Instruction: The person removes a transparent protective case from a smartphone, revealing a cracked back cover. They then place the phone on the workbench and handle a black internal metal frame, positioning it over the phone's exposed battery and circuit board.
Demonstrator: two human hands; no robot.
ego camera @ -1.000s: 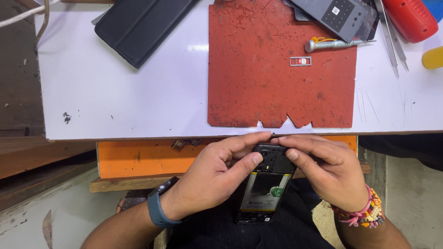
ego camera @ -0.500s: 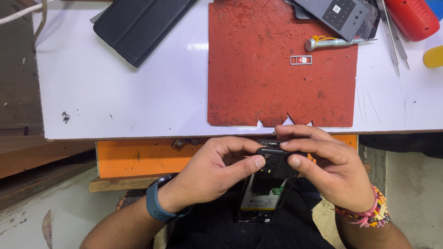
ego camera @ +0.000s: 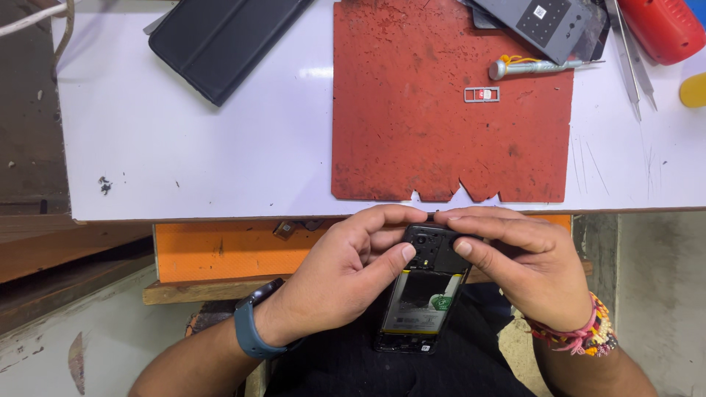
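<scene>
Opened smartphone [ego camera: 423,294], back cover off and battery exposed, sat over the lap below the white table [ego camera: 184,169]. Left hand [ego camera: 338,283] and right hand [ego camera: 526,268] pinched its top end, fingers closed. It looked light, rigid, fragile; edges seemed safest.

White tabletop [ego camera: 191,158] carrying a worn red mat [ego camera: 412,110] at centre. At 11 o'clock, black folio case [ego camera: 224,37]. On the mat, toward 1 o'clock: small card tray [ego camera: 482,94], screwdriver [ego camera: 540,66]; beyond, grey device [ego camera: 548,22], tweezers [ego camera: 632,59], red tool [ego camera: 662,26].
</scene>
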